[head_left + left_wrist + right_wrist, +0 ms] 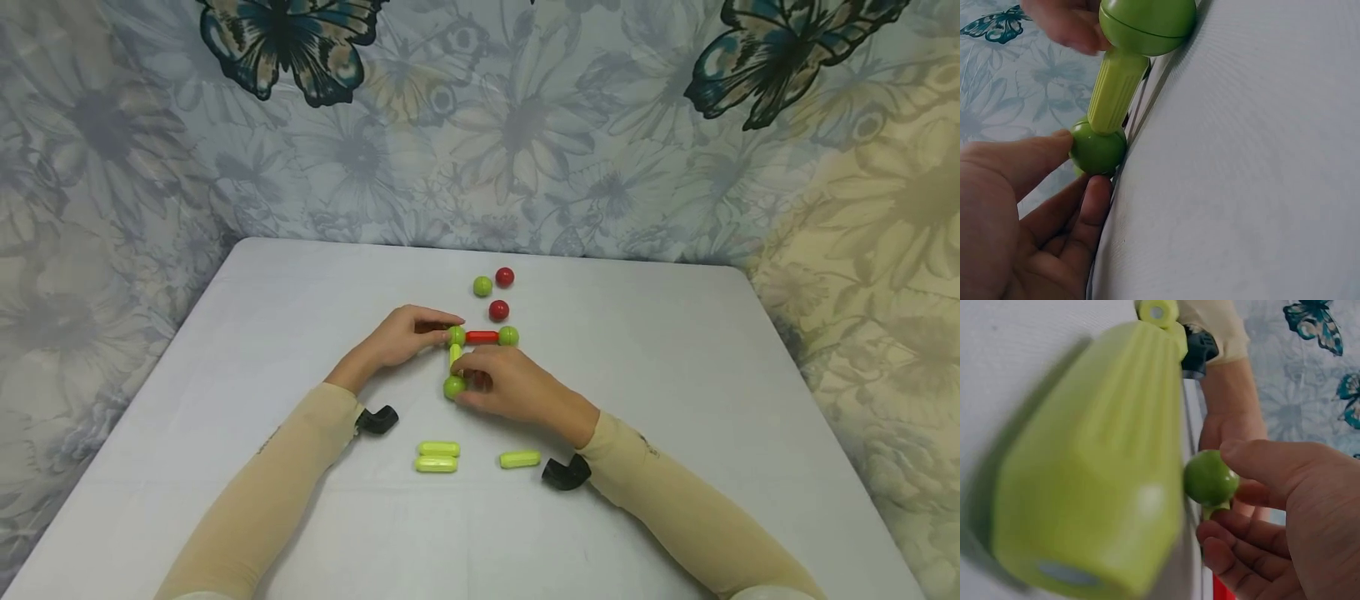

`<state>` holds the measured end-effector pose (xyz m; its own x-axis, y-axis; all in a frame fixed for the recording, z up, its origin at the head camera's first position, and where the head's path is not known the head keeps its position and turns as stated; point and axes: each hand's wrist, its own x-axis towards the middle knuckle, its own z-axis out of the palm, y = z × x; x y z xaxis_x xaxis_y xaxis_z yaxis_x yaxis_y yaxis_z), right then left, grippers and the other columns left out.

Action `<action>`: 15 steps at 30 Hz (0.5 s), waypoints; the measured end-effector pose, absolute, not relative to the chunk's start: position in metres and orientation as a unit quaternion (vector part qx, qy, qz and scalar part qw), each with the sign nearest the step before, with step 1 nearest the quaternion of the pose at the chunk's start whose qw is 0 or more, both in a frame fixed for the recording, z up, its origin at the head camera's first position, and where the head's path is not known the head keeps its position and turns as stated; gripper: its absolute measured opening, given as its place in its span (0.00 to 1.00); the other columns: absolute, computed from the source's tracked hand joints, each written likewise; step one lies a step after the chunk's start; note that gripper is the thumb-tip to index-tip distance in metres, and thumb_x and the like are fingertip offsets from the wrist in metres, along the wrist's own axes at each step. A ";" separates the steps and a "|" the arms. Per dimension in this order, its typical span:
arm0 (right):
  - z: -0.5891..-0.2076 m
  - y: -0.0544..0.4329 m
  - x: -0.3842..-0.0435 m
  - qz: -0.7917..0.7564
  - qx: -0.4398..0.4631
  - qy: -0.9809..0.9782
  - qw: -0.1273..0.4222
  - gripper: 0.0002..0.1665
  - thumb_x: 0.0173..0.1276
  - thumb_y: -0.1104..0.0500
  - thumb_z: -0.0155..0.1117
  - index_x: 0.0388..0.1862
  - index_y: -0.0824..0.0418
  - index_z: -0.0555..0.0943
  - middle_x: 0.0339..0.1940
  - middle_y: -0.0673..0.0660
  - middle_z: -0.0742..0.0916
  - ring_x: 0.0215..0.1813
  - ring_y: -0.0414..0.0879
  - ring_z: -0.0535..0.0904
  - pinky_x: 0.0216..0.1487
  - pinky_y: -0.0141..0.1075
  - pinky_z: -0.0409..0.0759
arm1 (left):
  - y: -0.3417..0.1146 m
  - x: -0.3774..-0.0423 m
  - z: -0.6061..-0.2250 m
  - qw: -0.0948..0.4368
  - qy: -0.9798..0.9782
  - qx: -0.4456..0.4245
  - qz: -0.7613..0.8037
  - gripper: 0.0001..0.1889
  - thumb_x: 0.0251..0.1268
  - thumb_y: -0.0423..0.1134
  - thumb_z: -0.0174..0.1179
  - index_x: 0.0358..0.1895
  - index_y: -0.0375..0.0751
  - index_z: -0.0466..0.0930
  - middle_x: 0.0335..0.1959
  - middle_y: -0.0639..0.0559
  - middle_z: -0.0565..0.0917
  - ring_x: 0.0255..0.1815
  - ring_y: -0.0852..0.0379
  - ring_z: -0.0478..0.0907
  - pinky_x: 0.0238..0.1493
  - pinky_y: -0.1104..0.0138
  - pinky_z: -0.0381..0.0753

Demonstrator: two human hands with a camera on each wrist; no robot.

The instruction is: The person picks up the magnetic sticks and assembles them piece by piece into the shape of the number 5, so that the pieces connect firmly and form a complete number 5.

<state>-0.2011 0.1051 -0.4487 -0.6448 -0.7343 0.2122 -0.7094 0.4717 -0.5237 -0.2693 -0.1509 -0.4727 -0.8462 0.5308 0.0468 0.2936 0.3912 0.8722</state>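
Observation:
My left hand point(405, 336) pinches a green ball point(1099, 149) between thumb and fingers. A red rod point(482, 337) runs from this ball to another green ball point(508, 336) on the right. From the same corner a yellow-green rod point(1116, 90) extends toward me to a nearer green ball point(453, 387). That nearer ball is pinched by my right hand point(517, 385), which partly covers the rod in the head view. In the right wrist view, the thumb and fingers close round the ball point(1210, 478). The joined pieces lie on the white table.
Two yellow-green rods point(437, 457) lie side by side nearer me, with a single yellow-green rod point(520, 459) to their right. Beyond the hands sit a loose green ball point(482, 286) and two red balls point(498, 310). The white table point(637, 350) meets a patterned backdrop.

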 end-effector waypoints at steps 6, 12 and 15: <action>-0.434 0.120 -0.201 -0.299 -0.392 0.869 0.033 0.21 0.68 0.56 0.82 0.57 0.59 0.88 0.40 0.50 0.88 0.39 0.42 0.82 0.43 0.35 0.83 | -0.150 -0.265 -0.472 0.092 0.834 0.218 0.498 0.20 0.82 0.42 0.65 0.71 0.44 0.84 0.58 0.49 0.88 0.51 0.52 0.86 0.57 0.55 0.83; -0.413 0.140 -0.196 -0.307 -0.372 0.876 0.028 0.20 0.69 0.57 0.82 0.56 0.61 0.89 0.41 0.53 0.89 0.39 0.46 0.83 0.42 0.45 0.86 | -0.148 -0.247 -0.459 0.043 0.822 0.181 0.538 0.16 0.83 0.45 0.64 0.65 0.46 0.88 0.60 0.46 0.88 0.48 0.49 0.87 0.53 0.57 0.84; -0.408 0.151 -0.190 -0.299 -0.371 0.879 0.023 0.19 0.69 0.56 0.82 0.55 0.61 0.89 0.40 0.53 0.89 0.40 0.48 0.83 0.41 0.48 0.86 | -0.146 -0.236 -0.454 0.035 0.812 0.183 0.553 0.14 0.82 0.43 0.66 0.63 0.45 0.89 0.61 0.46 0.88 0.52 0.49 0.87 0.54 0.61 0.85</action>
